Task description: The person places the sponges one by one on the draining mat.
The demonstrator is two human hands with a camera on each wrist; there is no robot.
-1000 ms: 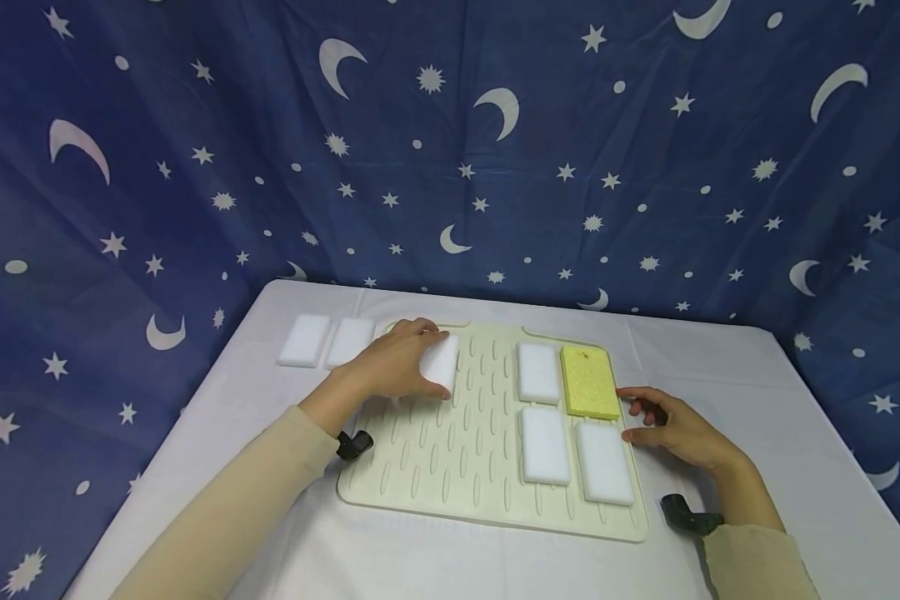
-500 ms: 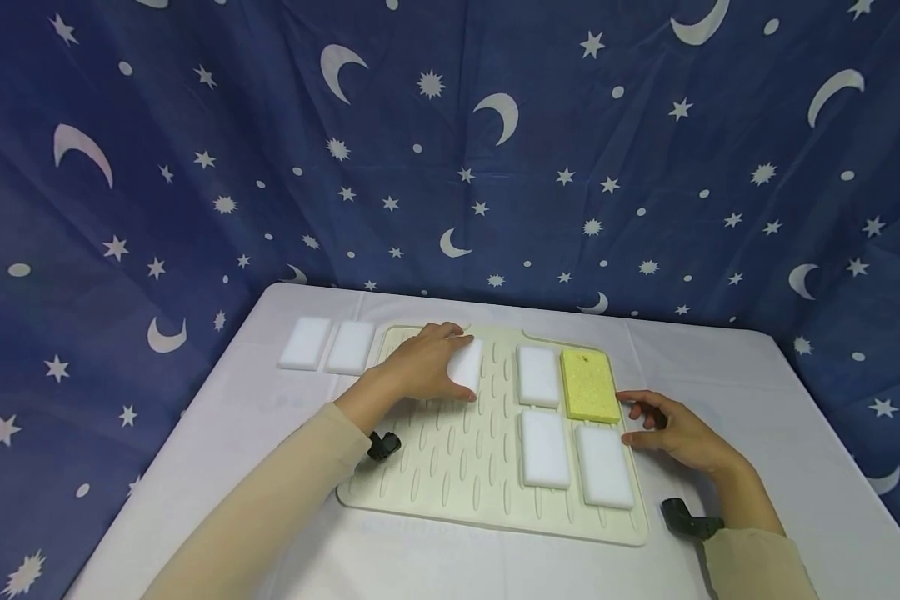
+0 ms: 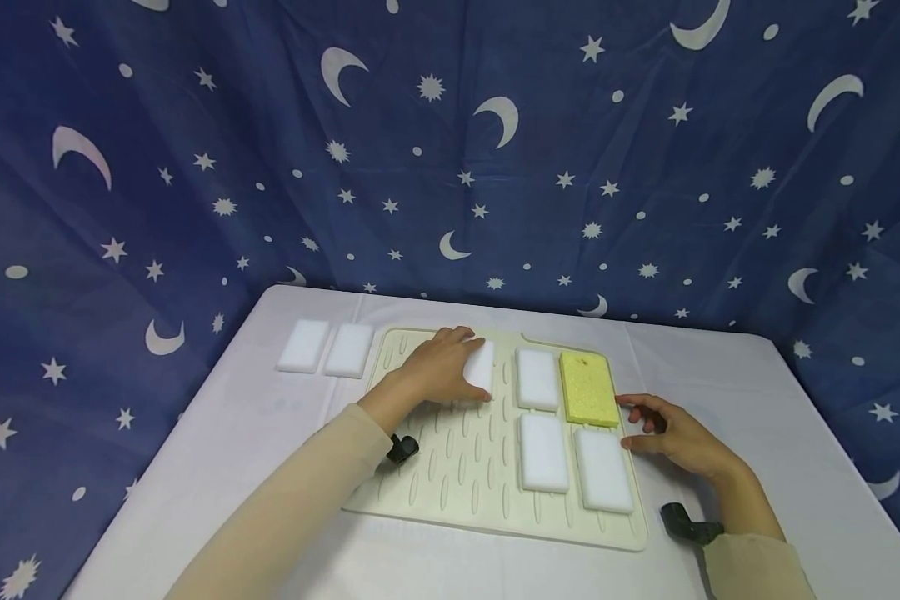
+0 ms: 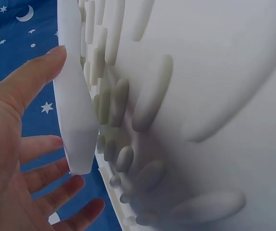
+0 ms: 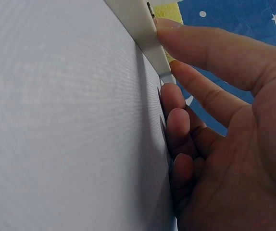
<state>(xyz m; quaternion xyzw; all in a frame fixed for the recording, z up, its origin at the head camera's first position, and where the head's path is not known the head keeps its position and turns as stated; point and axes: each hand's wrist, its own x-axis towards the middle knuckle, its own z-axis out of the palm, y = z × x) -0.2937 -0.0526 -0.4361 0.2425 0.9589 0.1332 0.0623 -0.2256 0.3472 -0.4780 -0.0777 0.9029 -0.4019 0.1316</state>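
Note:
My left hand [image 3: 437, 371] holds a white sponge [image 3: 481, 365] between thumb and fingers, over the upper middle of a cream ridged drying mat [image 3: 438, 492]. In the left wrist view this sponge [image 4: 75, 106] stands edge-on close to the mat's ridges, the thumb on one side and fingertips near its lower end. At the mat's right edge, my right hand [image 3: 678, 435] touches the rim with thumb and index finger; its other fingers are loosely bent. Beside it on the mat lie a yellow sponge [image 3: 589, 390] and a white sponge [image 3: 603, 471].
Two more white sponges, an upper one [image 3: 537, 379] and a lower one [image 3: 543, 452], lie on the mat left of the yellow one. Another pair, white sponges [image 3: 303, 346] [image 3: 348, 350], rests on the white tablecloth [image 3: 285, 433] left of the mat. A blue curtain [image 3: 420, 167] hangs behind.
My left hand has moved right across the mat with the white sponge, closer to the sponges there. My right hand has stayed at the mat's right edge.

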